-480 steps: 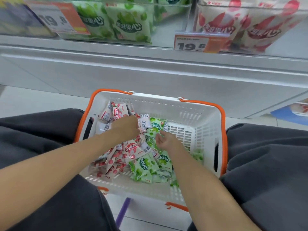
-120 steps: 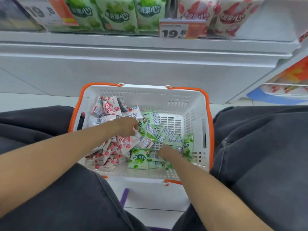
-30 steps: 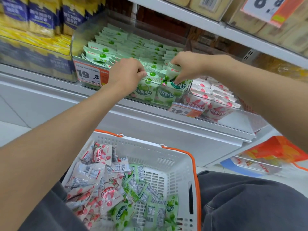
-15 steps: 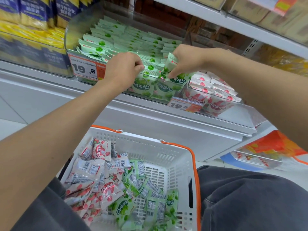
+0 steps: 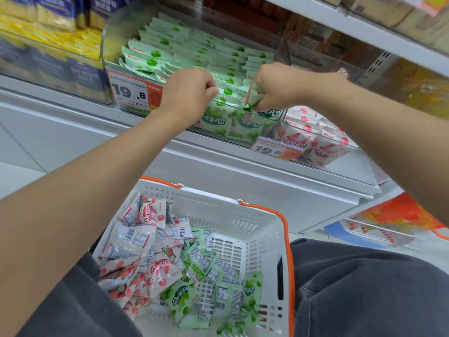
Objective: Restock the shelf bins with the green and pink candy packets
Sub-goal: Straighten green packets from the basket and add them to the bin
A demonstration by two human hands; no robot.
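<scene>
Right hand [image 5: 274, 87]: grip clamped on a green packet [image 5: 252, 99], pinched near its top, its lower end at the front rim of the green bin [image 5: 136, 110]. Left hand [image 5: 188, 93] sits just left of that grip, fingers curled into the standing green rows; we can't tell if it pinches one or only holds the row back.

Progress, our call: partway. The green bin looks close to full behind both grips. The pink bin [image 5: 352, 164], right of and below the right grip, shows packets at its front; its back is hidden by the forearm. The basket [image 5: 288, 239], well below both grips, holds many pink packets [image 5: 136, 242] and green ones [image 5: 218, 276], so plenty is left.

Room: a tight slot between the packed rows and the clear front wall. The upper shelf edge [image 5: 364, 27] is above the right grip, and the price tag [image 5: 132, 91] is left of the left grip. There is open air down toward the basket.
</scene>
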